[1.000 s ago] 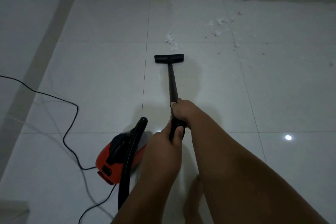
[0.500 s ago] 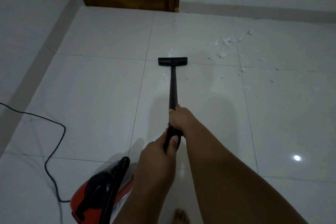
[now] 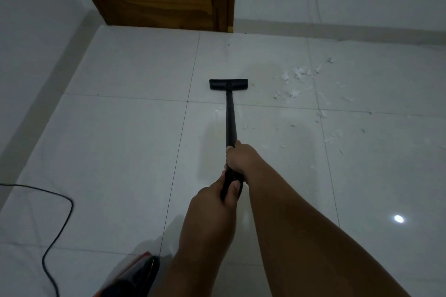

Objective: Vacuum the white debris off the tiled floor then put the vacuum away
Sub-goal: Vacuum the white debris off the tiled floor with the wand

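Both hands, right hand (image 3: 237, 160) ahead of left hand (image 3: 217, 200), clamp the wand (image 3: 230, 118). The floor nozzle (image 3: 228, 84) just swallowed the near clump; the main white debris (image 3: 298, 79) sits right of it, so sweep there next.

White glossy tiled floor (image 3: 125, 147), debris at right.
Black vacuum head (image 3: 228, 84) flat on floor; white debris (image 3: 298, 77) scattered right of it; black cord (image 3: 56, 224) left; red-black vacuum body (image 3: 135, 277) bottom edge.
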